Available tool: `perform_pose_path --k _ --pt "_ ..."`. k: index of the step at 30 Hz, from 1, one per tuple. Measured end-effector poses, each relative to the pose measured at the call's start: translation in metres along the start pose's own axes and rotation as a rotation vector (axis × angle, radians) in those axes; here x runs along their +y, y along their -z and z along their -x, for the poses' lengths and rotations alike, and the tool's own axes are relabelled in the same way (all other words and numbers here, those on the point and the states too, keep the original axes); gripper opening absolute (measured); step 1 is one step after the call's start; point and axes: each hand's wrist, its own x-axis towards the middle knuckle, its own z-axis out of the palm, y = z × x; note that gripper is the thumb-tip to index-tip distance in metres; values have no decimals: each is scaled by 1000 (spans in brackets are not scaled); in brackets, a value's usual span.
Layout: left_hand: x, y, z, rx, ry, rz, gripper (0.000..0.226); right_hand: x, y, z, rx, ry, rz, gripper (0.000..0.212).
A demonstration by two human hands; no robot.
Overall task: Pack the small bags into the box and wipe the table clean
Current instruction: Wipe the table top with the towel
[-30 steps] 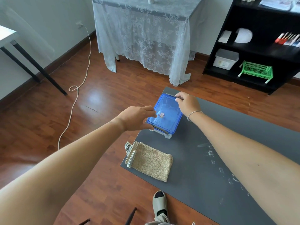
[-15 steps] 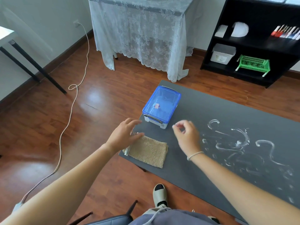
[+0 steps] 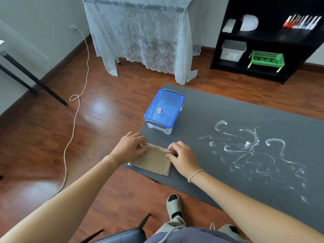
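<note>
A clear plastic box with a blue lid [image 3: 164, 110] stands shut near the left end of the dark grey table [image 3: 219, 109]. In front of it a folded tan cloth [image 3: 154, 161] lies at the table's near left corner. My left hand [image 3: 130, 148] pinches the cloth's far left corner. My right hand [image 3: 181, 157] pinches its far right corner. White smears [image 3: 252, 151] spread across the table to the right of the cloth. A pale edge of something pokes out under the cloth's left side [image 3: 130, 163]; I cannot tell what it is.
A chair [image 3: 121, 236] is under me at the table's near edge, beside my sandalled foot [image 3: 173, 206]. A white cable [image 3: 73, 118] runs over the wooden floor at left. A lace-covered table [image 3: 143, 32] and a black shelf [image 3: 263, 41] stand at the back.
Both hands left the box lid and came back to the tan cloth, taking hold of its far corners. The view tilted, bringing the white smears into sight.
</note>
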Motion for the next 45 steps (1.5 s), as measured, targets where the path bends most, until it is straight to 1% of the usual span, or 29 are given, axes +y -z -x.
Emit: perform_pose_path --k 3,6,10,12,15,18,21,25,27,29,31,32,34,35,38,40,41,43,45 --pt "9 11 4 50 -18 83 14 -1 16 4 -20 2 -142 8" --pt "30 27 6 90 -63 135 15 -3 41 11 -12 -3 -262 7" --pt "79 48 8 135 -130 228 16 -6 95 23 85 44 -393 28" --pt "110 54 7 148 -154 258 20 -6 127 33 148 76 -440 31" --pt "157 59 5 157 -202 277 19 -2 173 53 248 131 -453 25" --pt "204 57 3 189 -257 270 7 10 213 78 335 165 -414 14" --pt "243 46 4 206 -286 321 7 27 238 111 383 138 -416 17" --pt "275 25 2 114 -316 406 16 52 251 151 426 63 -473 26" --pt "285 16 -8 82 -322 415 17 65 256 156 454 -4 -473 24" --pt "294 7 -28 97 -325 406 17 79 258 150 490 -80 -460 22" --pt "297 -4 -52 130 -293 405 14 95 262 133 511 -155 -413 14" --pt "296 -10 -64 139 -259 406 18 103 264 123 510 -208 -356 14" --pt "288 -22 -81 133 -175 385 31 118 265 108 513 -346 -220 32" --pt "280 -27 -85 127 -144 361 35 123 262 104 526 -393 -166 38" --pt "247 -43 -79 132 -121 292 35 123 230 100 535 -394 -66 41" --pt "219 -57 -64 121 -95 235 34 120 195 97 479 -383 49 46" --pt "203 -63 -55 104 -76 185 36 118 177 92 441 -410 114 51" --pt "172 -72 -40 76 -61 38 40 118 149 78 378 -546 201 65" --pt "146 -77 -28 54 -60 -102 51 126 137 62 356 -728 219 76"
